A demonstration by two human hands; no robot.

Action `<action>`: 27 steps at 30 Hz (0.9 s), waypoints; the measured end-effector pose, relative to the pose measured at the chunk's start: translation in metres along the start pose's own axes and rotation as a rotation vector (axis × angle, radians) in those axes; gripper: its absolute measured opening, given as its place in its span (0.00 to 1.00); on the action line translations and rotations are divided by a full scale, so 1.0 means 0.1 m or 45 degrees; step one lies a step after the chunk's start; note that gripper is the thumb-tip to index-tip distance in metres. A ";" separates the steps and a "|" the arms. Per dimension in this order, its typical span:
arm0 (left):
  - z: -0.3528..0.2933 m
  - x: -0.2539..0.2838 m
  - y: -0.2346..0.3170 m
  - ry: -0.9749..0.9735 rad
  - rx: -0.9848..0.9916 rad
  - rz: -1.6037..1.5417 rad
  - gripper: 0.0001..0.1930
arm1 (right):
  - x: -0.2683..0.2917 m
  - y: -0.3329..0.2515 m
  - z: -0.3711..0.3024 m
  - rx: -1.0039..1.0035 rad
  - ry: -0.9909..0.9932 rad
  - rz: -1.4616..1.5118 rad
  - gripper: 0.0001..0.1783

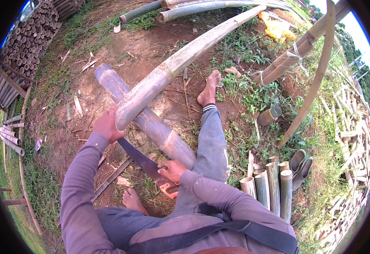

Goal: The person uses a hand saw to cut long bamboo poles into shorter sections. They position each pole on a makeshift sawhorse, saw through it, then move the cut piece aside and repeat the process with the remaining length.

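Head view shows you seated on bare reddish ground (151, 55) with both legs out. Your left hand (106, 125), just left of frame centre, is closed around the near end of a long split bamboo pole (180, 61); that pole runs from the hand toward 1 o'clock, ending near the top edge. The pole rests across a thick grey bamboo section (151, 122), which lies diagonally from 11 o'clock down toward your right knee.

Your right hand (172, 169), slightly below centre, is closed on the orange handle (169, 189) of a long dark blade (140, 158). The blade extends from that hand toward 10 o'clock and passes under the left hand; whether its tip touches the pole cannot be told.

Your right foot (208, 89) sits at 12 o'clock from the right hand, beside the pole. Your left foot (132, 200) lies at 7 o'clock from the right hand.

Surroundings:
- short cut bamboo tubes (269, 186) stand at 3 o'clock
- a pair of green shoes (300, 163) lies just right of the tubes
- stacked bamboo poles (24, 51) fill the 10 o'clock area
- a yellow cloth (276, 27) lies at 1 o'clock
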State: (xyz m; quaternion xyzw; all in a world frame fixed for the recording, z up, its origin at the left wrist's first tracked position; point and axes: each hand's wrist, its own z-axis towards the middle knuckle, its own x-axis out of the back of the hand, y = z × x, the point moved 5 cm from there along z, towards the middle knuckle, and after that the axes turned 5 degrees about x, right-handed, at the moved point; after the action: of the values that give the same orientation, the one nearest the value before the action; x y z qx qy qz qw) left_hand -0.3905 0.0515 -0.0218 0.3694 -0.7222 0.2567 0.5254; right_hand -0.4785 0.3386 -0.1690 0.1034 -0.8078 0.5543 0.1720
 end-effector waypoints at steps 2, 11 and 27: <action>-0.39 0.15 -0.31 0.012 -0.022 -0.049 0.62 | 0.03 0.02 -0.01 0.021 0.064 0.084 0.23; -3.07 0.40 -3.08 0.522 0.239 0.373 0.59 | 1.37 -0.72 1.24 0.195 0.662 1.368 0.62; -4.25 -0.39 -4.40 1.279 0.916 -0.028 0.29 | 0.35 -1.57 1.84 0.055 0.456 0.953 0.33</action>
State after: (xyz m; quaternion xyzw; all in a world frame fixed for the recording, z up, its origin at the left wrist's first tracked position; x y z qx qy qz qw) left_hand 0.2118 0.1222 0.0680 0.3649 -0.2510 0.6213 0.6464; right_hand -0.4843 0.1105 -0.0801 -0.2920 -0.7352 0.6044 0.0940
